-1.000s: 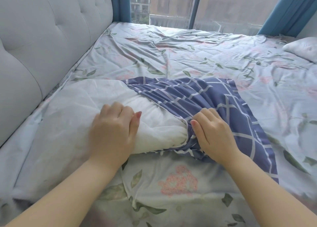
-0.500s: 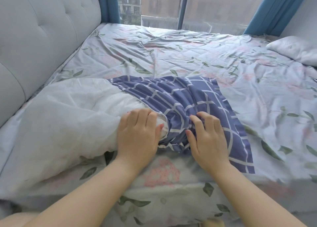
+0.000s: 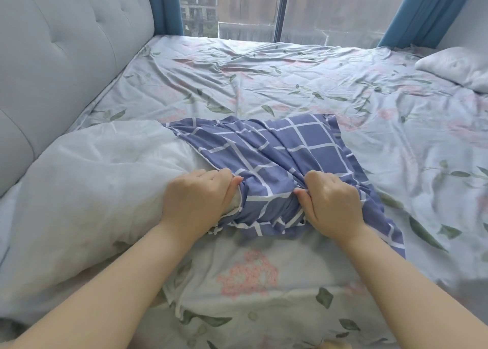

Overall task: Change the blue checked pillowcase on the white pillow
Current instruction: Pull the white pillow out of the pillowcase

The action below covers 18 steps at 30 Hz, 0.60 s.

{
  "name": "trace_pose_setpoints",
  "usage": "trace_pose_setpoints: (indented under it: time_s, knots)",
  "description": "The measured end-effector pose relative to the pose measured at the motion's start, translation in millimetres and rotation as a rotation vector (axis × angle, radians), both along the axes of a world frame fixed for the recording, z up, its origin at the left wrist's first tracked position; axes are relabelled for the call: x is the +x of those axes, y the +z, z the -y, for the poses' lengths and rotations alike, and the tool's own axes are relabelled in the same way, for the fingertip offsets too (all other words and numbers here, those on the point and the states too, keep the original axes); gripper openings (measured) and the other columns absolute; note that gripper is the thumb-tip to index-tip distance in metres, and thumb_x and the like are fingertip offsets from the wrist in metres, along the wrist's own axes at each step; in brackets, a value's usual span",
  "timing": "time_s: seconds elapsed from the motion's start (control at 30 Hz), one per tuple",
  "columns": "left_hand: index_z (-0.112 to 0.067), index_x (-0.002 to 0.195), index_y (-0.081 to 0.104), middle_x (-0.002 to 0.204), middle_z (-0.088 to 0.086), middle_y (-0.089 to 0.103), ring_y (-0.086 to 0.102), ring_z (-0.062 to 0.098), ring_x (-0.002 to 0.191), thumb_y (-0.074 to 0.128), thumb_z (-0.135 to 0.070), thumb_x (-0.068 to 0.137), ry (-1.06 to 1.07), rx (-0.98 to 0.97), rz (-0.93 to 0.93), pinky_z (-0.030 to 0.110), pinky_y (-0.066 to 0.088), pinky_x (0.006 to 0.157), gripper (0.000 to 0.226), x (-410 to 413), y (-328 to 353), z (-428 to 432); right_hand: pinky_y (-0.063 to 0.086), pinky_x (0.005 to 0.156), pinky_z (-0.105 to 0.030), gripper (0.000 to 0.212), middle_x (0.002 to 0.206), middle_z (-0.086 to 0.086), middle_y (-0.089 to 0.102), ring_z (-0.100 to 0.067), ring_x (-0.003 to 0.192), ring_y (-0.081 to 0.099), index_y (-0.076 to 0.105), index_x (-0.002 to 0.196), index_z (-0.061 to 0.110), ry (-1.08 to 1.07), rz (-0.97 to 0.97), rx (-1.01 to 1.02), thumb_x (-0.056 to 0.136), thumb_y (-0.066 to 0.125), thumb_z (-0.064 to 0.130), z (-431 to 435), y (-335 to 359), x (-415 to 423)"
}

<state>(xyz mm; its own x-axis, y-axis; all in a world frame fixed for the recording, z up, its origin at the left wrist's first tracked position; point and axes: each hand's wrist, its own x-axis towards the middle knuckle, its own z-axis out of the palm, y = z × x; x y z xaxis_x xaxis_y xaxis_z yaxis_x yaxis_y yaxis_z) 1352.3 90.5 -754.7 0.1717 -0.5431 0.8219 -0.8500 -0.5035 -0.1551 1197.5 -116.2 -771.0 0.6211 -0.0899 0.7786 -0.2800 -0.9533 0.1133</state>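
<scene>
A white pillow lies on the bed by the headboard, with most of it bare. The blue checked pillowcase covers only its right end and is bunched in folds there. My left hand grips the pillow's near corner at the pillowcase's open edge, fingers curled. My right hand clutches a gathered fold of the blue fabric close beside it. The pillow's right end is hidden inside the case.
The bed is covered with a crumpled floral sheet. A grey tufted headboard runs along the left. Another white pillow lies at the far right. A window with blue curtains stands behind the bed.
Both hands have moved right along the pillow and curled tight. The pillowcase has slid further right, baring more of the white pillow, and its fabric is more bunched.
</scene>
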Motion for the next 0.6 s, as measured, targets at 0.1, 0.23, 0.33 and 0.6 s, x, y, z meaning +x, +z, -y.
trace_pose_setpoints:
  time_s: [0.1,0.23,0.33,0.6]
  knots:
    - [-0.016,0.061,0.046,0.047,-0.003,0.04,0.039,0.02,0.04,0.035,-0.033,0.106,-0.011,0.003,-0.004,0.024,0.018,0.044,0.049,-0.4,3.5,-3.9,0.02,0.044,-0.024,0.052,0.056,-0.002,0.045,-0.023,0.045,0.044,0.049,0.068,0.008,-0.004,0.023,-0.036,0.105,0.028,0.039,1.5,6.5,-1.0]
    - [-0.015,0.06,0.049,0.046,-0.003,0.04,0.038,0.019,0.04,0.035,-0.033,0.106,-0.013,-0.002,-0.015,0.023,0.016,0.045,0.051,-1.4,7.9,-9.8,0.02,0.043,-0.024,0.049,0.054,-0.002,0.044,-0.023,0.044,0.043,0.05,0.068,0.008,-0.014,0.034,-0.054,0.104,0.026,0.032,1.8,10.9,-3.9]
    - [-0.015,0.06,0.048,0.046,-0.003,0.039,0.036,0.019,0.039,0.035,-0.032,0.106,-0.01,-0.002,-0.022,0.022,0.016,0.046,0.051,-2.0,10.5,-13.9,0.02,0.041,-0.023,0.048,0.052,-0.001,0.042,-0.023,0.042,0.04,0.049,0.066,0.009,-0.023,0.054,-0.057,0.103,0.026,0.029,1.6,13.8,-5.0]
    - [-0.016,0.06,0.043,0.047,-0.003,0.036,0.033,0.019,0.04,0.032,-0.033,0.106,-0.029,0.02,-0.064,0.024,0.016,0.044,0.051,-6.3,17.1,-22.2,0.018,0.044,-0.024,0.048,0.049,-0.004,0.041,-0.025,0.04,0.04,0.044,0.061,0.011,-0.054,0.051,-0.092,0.103,0.026,0.025,6.9,16.3,-17.8]
